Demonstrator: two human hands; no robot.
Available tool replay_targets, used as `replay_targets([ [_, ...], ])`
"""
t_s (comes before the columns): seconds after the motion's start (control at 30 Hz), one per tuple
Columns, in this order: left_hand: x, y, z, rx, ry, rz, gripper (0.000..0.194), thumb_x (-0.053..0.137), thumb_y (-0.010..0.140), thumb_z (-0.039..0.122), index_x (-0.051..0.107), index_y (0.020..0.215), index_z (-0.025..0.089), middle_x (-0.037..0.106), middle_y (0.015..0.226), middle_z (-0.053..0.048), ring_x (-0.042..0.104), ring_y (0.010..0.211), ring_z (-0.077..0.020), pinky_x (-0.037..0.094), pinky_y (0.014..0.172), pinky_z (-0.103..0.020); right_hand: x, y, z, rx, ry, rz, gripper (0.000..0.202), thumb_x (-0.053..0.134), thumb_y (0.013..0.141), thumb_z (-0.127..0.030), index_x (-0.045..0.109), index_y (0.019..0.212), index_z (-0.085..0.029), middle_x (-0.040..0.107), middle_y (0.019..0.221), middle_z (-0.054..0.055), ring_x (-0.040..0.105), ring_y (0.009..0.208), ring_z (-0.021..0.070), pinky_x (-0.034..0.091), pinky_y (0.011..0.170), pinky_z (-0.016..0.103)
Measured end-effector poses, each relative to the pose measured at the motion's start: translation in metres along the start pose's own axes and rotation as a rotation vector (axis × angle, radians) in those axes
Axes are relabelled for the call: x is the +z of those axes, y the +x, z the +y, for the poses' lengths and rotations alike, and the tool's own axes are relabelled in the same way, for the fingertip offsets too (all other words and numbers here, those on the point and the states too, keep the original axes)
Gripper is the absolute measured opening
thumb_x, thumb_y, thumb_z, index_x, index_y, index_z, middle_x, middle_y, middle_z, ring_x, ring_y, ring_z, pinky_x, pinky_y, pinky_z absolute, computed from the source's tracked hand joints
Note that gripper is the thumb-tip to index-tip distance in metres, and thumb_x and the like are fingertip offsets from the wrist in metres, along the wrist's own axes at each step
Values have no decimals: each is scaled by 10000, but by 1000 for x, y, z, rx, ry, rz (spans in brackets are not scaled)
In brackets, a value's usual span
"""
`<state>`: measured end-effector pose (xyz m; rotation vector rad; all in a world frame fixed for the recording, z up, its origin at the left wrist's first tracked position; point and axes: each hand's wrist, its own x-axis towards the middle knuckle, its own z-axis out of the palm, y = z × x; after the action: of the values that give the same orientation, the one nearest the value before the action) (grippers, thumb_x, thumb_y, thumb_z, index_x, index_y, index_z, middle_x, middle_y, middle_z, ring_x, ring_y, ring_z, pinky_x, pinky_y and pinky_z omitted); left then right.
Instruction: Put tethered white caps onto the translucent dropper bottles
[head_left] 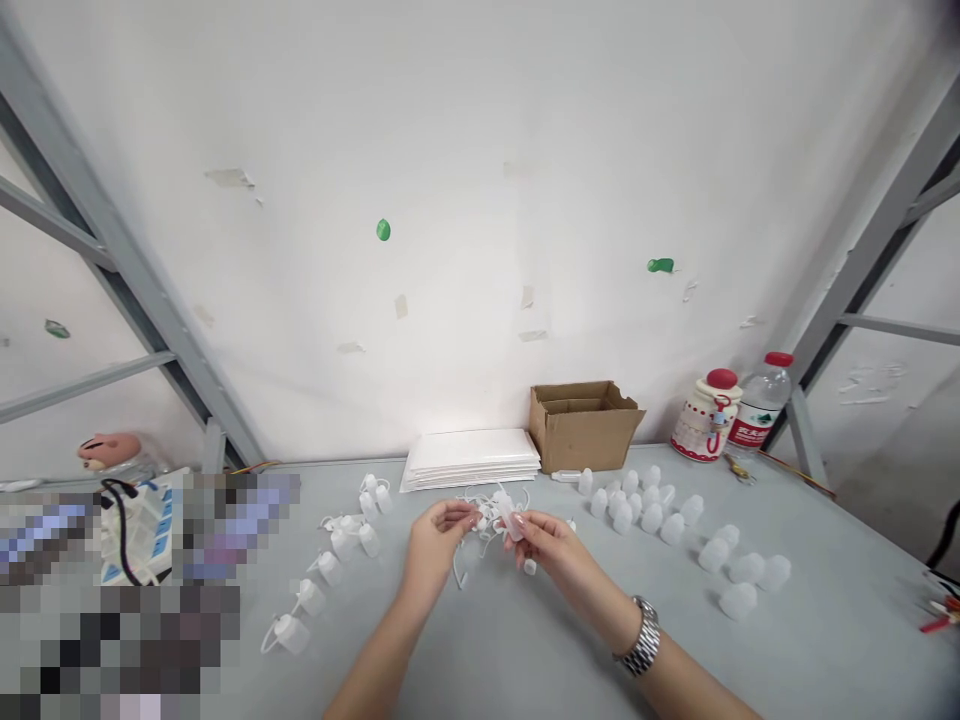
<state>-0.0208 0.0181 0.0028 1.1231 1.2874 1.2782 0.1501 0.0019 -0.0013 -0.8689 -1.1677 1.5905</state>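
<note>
In the head view, my right hand [541, 535] is closed around a small translucent plastic bottle [513, 521], held tilted over the middle of the table. My left hand [448, 530] pinches at a white plastic cap [483, 521] beside it; the fingertips partly hide the cap. Right behind and under both hands lies a loose heap of white caps with thin straps [495, 500]. One loose cap [530, 567] sits just below my right fingers. On the left stand several small bottles with strapped caps on them [291, 633]. Several translucent bottles without visible straps [651, 518] spread across the right side.
A stack of white flat packets [472, 460] and an open cardboard box [581, 440] stand against the wall. Behind on the right are a red-lidded jar [705, 420] and a large water bottle [757, 410]. A white power strip [142, 530] lies left, near a blurred area.
</note>
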Motion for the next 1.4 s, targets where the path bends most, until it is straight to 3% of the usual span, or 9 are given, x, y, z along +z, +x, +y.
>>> replay_targets([
  [0.17, -3, 1, 1, -256, -466, -16, 182, 757, 581, 163, 656, 731, 149, 711, 770, -45, 641, 710, -129, 481, 730, -240, 8, -2, 2, 1, -86, -34, 361, 630, 713, -504, 640, 710, -143, 641, 659, 16, 525, 521, 112, 403, 603, 278],
  [0.3, -1, -2, 1, -328, -588, -2, 128, 719, 629, 83, 637, 696, 155, 700, 731, -24, 642, 672, -103, 490, 707, -212, 12, -4, 1, -10, -144, -46, 352, 654, 684, -501, 641, 717, -151, 625, 635, 3, 529, 520, 120, 424, 594, 287],
  [0.47, 1, -6, 5, -297, -605, -100, 160, 754, 599, 146, 654, 723, 145, 689, 746, -15, 635, 672, -97, 487, 684, -203, 14, -4, 3, -14, -169, -27, 351, 674, 655, -506, 623, 687, -160, 587, 596, -16, 516, 499, 118, 435, 553, 282],
  [0.63, 2, -8, 6, -224, -585, -129, 239, 778, 575, 221, 685, 779, 138, 711, 804, -48, 644, 781, -143, 474, 789, -256, 16, -7, 5, -85, -258, 60, 346, 642, 688, -512, 615, 717, -168, 573, 630, -5, 518, 546, 131, 449, 540, 274],
  [0.9, 6, -16, 11, -235, -600, -214, 359, 747, 633, 258, 677, 974, 169, 721, 860, -61, 640, 840, -157, 439, 848, -285, 18, -19, 6, -342, -719, 200, 177, 559, 806, -358, 599, 822, -186, 623, 753, 27, 546, 706, 182, 441, 690, 318],
  [1.1, 9, -19, 13, -201, -599, -191, 269, 779, 578, 218, 707, 829, 155, 719, 829, -49, 628, 836, -153, 424, 850, -269, 20, -24, 17, -504, -915, 306, 106, 559, 815, -297, 589, 836, -197, 571, 661, 13, 519, 719, 202, 417, 679, 318],
  [1.2, 10, -18, 13, -190, -589, -182, 220, 788, 560, 214, 707, 757, 157, 717, 804, -38, 624, 825, -149, 419, 850, -267, 20, -25, 18, -492, -881, 322, 117, 569, 807, -311, 592, 827, -198, 559, 654, 9, 514, 724, 201, 407, 687, 320],
  [1.3, 9, -17, 14, -183, -547, -198, 247, 789, 557, 236, 708, 776, 155, 718, 831, -54, 619, 850, -166, 415, 857, -282, 20, -23, 14, -401, -706, 300, 163, 615, 768, -345, 596, 806, -188, 571, 705, 17, 518, 725, 187, 406, 703, 317],
  [1.4, 6, -16, 16, -155, -515, -197, 273, 794, 544, 255, 709, 782, 153, 716, 861, -64, 610, 892, -183, 410, 861, -285, 20, -18, 6, -197, -355, 142, 229, 642, 735, -397, 607, 739, -170, 569, 666, 8, 506, 623, 147, 407, 620, 281],
])
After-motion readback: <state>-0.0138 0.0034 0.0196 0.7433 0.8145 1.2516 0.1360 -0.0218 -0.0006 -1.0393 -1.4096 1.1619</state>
